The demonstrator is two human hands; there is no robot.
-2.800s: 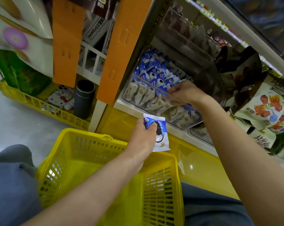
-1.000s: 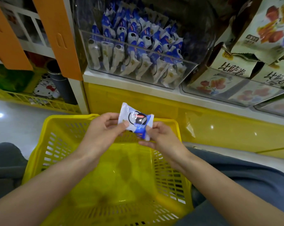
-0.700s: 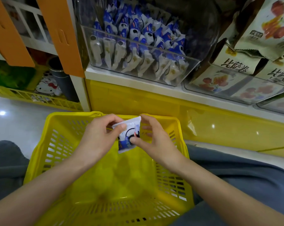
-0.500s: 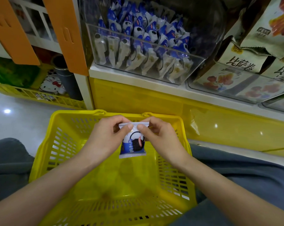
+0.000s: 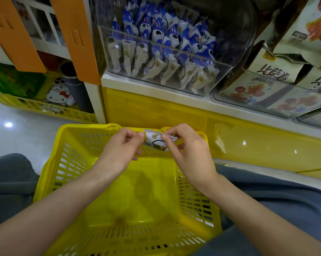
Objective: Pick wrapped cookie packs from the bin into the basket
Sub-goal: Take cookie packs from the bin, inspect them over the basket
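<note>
One cookie pack (image 5: 154,140) is outside the bin (image 5: 220,70). Where is it located? — Inspector

It is held in the air between both hands, just above the far rim of the yellow basket (image 5: 59,137), in front of the yellow shelf base (image 5: 156,109). It is not yet laid in the basket. — Operator

How are the fingers set? — Inspector

On the left hand (image 5: 119,150), thumb and forefinger are closed narrowly on the wrapper's left edge; the remaining fingers (image 5: 135,134) are curled. On the right hand (image 5: 189,154), the fingers (image 5: 171,130) are pinched on the crimped right end of the wrapper. The wrapper's white face is turned upward. — Operator

Where is the stock located? — Inspector

Many blue-and-white packs (image 5: 156,34) are stacked upright in the clear bin on the white shelf (image 5: 122,83), above and beyond the basket. The basket is set on the floor (image 5: 27,130) between the person's knees. — Operator
</note>
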